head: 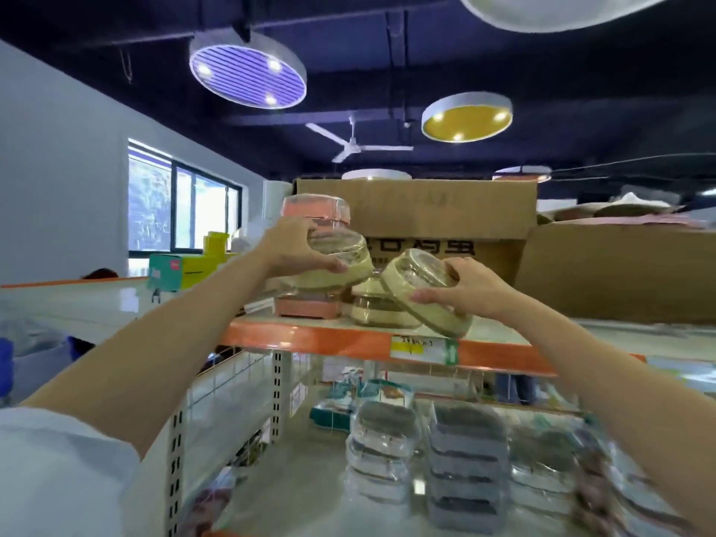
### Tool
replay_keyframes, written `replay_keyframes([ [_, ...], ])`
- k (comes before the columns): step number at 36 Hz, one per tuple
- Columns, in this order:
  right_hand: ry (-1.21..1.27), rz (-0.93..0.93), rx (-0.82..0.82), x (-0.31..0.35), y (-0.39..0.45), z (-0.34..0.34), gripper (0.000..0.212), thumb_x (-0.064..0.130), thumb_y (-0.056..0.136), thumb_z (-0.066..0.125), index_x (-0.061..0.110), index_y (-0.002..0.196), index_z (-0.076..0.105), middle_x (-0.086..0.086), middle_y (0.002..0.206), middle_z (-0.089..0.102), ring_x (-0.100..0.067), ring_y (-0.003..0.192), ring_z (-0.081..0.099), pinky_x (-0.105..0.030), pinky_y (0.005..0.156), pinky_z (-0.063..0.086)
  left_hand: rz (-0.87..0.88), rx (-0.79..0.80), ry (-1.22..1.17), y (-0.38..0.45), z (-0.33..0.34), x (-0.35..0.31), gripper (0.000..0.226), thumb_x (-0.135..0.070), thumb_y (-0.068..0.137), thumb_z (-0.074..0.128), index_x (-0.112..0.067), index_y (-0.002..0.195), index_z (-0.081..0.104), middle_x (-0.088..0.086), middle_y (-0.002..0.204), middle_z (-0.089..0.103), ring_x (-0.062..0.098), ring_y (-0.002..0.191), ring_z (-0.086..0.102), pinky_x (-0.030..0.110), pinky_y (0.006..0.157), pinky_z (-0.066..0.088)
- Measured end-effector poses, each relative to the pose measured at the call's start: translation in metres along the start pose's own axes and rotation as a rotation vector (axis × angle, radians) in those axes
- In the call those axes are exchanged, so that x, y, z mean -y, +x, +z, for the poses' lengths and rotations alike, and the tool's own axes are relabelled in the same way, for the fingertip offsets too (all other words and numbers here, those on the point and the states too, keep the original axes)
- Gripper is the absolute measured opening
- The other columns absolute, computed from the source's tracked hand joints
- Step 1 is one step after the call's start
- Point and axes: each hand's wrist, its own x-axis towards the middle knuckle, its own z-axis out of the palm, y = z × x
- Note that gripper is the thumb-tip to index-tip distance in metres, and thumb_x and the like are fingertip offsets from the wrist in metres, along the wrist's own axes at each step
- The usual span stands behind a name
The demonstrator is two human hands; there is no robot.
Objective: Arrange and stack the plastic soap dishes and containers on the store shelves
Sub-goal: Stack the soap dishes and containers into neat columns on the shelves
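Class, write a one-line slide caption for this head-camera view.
Each hand, left hand and right hand, grips a cream soap dish above the orange-edged top shelf.

Both arms raised, stretched far forward. Left hand (292, 248) curled, fingers (333, 267) clamped around something; right hand (470, 288) likewise gripping, wrist bent.

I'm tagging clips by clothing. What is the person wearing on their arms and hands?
Both forearms are bare. The left hand and right hand show no gloves, and no rings, watch or bracelet are visible. A white short sleeve covers the left upper arm; the right sleeve is out of view.
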Motion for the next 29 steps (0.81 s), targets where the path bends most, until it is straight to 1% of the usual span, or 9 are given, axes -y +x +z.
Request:
replay_keyframes([
  [4, 0.012, 0.030, -0.019, -0.005, 0.041, -0.004, 0.068, 0.070, 0.061, 0.069, 0.014, 0.098, 0.056, 0.001, 0.089, 0.060, -0.013, 0.078, 0.056, -0.025, 0.059, 0.039, 0.005, -0.001, -0.121, 0.027, -0.002, 0.009, 0.073, -0.062, 0.055, 0.081, -0.017, 0.109, 0.060, -0.002, 0.096, 0.062, 0.014, 0.085, 0.056, 0.015, 0.071, 0.043],
  [7, 0.006, 0.038, -0.057, -0.003, 0.069, -0.002, 0.054, 0.065, 0.067, 0.070, 0.018, 0.081, 0.047, 0.003, 0.080, 0.054, -0.010, 0.068, 0.048, -0.024, 0.055, 0.031, 0.030, -0.001, -0.146, 0.043, -0.006, 0.016, 0.098, -0.073, 0.046, 0.076, -0.021, 0.127, 0.058, 0.001, 0.115, 0.062, 0.016, 0.101, 0.057, 0.026, 0.087, 0.044],
  [10, 0.004, 0.037, -0.058, 0.000, 0.098, 0.002, 0.070, 0.071, 0.065, 0.066, 0.012, 0.102, 0.053, -0.002, 0.094, 0.059, -0.013, 0.078, 0.053, -0.025, 0.059, 0.037, 0.020, 0.025, -0.180, 0.054, -0.010, 0.019, 0.090, -0.070, 0.049, 0.072, -0.024, 0.125, 0.059, -0.004, 0.105, 0.055, 0.015, 0.098, 0.054, 0.027, 0.086, 0.041],
  [13, 0.007, 0.039, -0.075, 0.006, 0.122, 0.008, 0.098, 0.072, 0.066, 0.064, 0.008, 0.137, 0.042, -0.008, 0.129, 0.053, -0.024, 0.111, 0.053, -0.033, 0.086, 0.046, -0.007, 0.045, -0.188, 0.065, -0.012, 0.022, 0.071, -0.063, 0.058, 0.078, -0.019, 0.108, 0.055, -0.001, 0.091, 0.047, 0.014, 0.082, 0.046, 0.022, 0.068, 0.035],
  [17, 0.019, 0.018, -0.079, 0.016, 0.140, 0.020, 0.111, 0.076, 0.058, 0.061, 0.009, 0.144, 0.036, -0.010, 0.145, 0.042, -0.027, 0.131, 0.042, -0.038, 0.105, 0.036, 0.013, 0.040, -0.173, 0.078, -0.009, 0.025, 0.072, -0.065, 0.053, 0.078, -0.021, 0.099, 0.043, 0.000, 0.091, 0.045, 0.012, 0.081, 0.043, 0.023, 0.070, 0.033],
  [20, 0.061, 0.024, -0.092, 0.016, 0.150, 0.029, 0.110, 0.075, 0.057, 0.063, 0.010, 0.142, 0.038, -0.009, 0.142, 0.045, -0.025, 0.123, 0.047, -0.036, 0.099, 0.040, 0.054, 0.010, -0.162, 0.086, -0.003, 0.024, 0.083, -0.078, 0.038, 0.063, -0.023, 0.096, 0.043, -0.001, 0.094, 0.048, 0.012, 0.085, 0.045, 0.028, 0.076, 0.036],
  [23, 0.149, 0.024, -0.093, 0.010, 0.160, 0.037, 0.095, 0.066, 0.065, 0.069, 0.011, 0.137, 0.041, -0.008, 0.130, 0.053, -0.017, 0.097, 0.053, -0.029, 0.077, 0.045, 0.074, 0.021, -0.152, 0.097, 0.003, 0.021, 0.081, -0.081, 0.042, 0.067, -0.023, 0.094, 0.046, -0.001, 0.091, 0.049, 0.013, 0.082, 0.046, 0.028, 0.073, 0.036],
  [26, 0.199, 0.035, -0.101, 0.001, 0.168, 0.043, 0.087, 0.064, 0.066, 0.071, 0.014, 0.132, 0.045, -0.004, 0.126, 0.055, -0.019, 0.104, 0.054, -0.031, 0.082, 0.044, 0.085, 0.038, -0.171, 0.105, 0.012, 0.014, 0.070, -0.073, 0.052, 0.067, -0.016, 0.090, 0.052, -0.001, 0.080, 0.046, 0.015, 0.075, 0.043, 0.027, 0.066, 0.032],
  [29, 0.261, 0.038, -0.089, -0.007, 0.170, 0.045, 0.100, 0.074, 0.052, 0.068, 0.020, 0.132, 0.044, 0.000, 0.124, 0.057, -0.019, 0.106, 0.056, -0.032, 0.085, 0.045, 0.075, 0.045, -0.188, 0.113, 0.022, 0.010, 0.080, -0.065, 0.063, 0.069, -0.015, 0.123, 0.051, -0.005, 0.107, 0.052, 0.013, 0.097, 0.051, 0.027, 0.080, 0.041],
])
